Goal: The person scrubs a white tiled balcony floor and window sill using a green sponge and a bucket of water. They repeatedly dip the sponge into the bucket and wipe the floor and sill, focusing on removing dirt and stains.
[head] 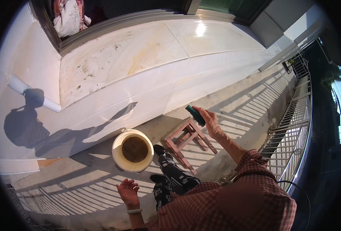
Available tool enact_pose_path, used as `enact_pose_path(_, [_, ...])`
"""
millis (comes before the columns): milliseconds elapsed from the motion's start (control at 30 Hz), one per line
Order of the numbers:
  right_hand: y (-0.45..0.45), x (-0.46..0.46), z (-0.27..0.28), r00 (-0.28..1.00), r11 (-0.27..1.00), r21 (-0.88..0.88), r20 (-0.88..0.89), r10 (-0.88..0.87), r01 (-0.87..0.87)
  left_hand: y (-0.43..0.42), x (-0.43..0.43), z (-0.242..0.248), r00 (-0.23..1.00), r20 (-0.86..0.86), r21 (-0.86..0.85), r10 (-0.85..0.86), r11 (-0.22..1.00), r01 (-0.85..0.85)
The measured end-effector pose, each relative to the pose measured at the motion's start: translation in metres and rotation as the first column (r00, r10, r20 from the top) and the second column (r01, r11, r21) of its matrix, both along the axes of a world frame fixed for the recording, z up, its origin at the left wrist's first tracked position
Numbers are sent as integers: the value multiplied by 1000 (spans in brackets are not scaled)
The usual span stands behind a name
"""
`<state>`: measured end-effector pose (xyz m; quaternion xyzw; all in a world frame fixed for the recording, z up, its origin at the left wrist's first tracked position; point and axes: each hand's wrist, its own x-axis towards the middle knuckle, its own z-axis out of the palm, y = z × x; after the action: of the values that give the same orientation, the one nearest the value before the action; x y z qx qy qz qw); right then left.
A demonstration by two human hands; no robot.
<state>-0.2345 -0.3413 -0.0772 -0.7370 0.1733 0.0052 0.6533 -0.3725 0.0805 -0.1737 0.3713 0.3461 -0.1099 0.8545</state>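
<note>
My right hand [209, 119] grips a dark green scouring pad or sponge [196, 115], held up above a small wooden stool [183, 135]. My left hand [128, 192] is raised with its palm showing and its fingers apart and slightly curled; it holds nothing, and a pale bracelet circles the wrist. Just beyond it, on the floor near my feet, stands a cream plastic bucket [117, 156] with murky brown water in it. Before me runs a broad, pale stone window ledge [147, 55] with dark marks and yellowish stains on it.
A framed window [121, 20] with cloth behind it borders the ledge. A white pipe [50, 104] meets the wall at left. Along the right side runs a metal railing [288, 127], which casts striped shadows on the concrete floor [237, 106]. A dark cable [308, 199] hangs at lower right.
</note>
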Motion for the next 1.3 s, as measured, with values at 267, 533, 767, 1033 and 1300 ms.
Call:
enact_pose_path(267, [-205, 143, 111, 801, 596, -546, 495, -337, 589, 4, 35, 11, 956, -291, 152, 32, 988, 13])
enact_pose_path(533, [-176, 241, 67, 873, 265, -832, 475, -112, 487, -22, 83, 36, 985, -170, 130, 29, 991, -7])
enact_pose_path(767, [44, 235, 75, 791, 487, -828, 485, 372, 279, -58, 149, 39, 971, -201, 54, -126, 989, 139])
enact_pose_path(1033, [-172, 245, 97, 711, 305, -691, 701, 60, 656, -13, 164, 21, 981, -184, 293, -61, 949, 114])
enact_pose_path(1300, [-308, 262, 76, 844, 150, -872, 387, -370, 466, 73, 59, -16, 868, -451, 285, 208, 955, -80])
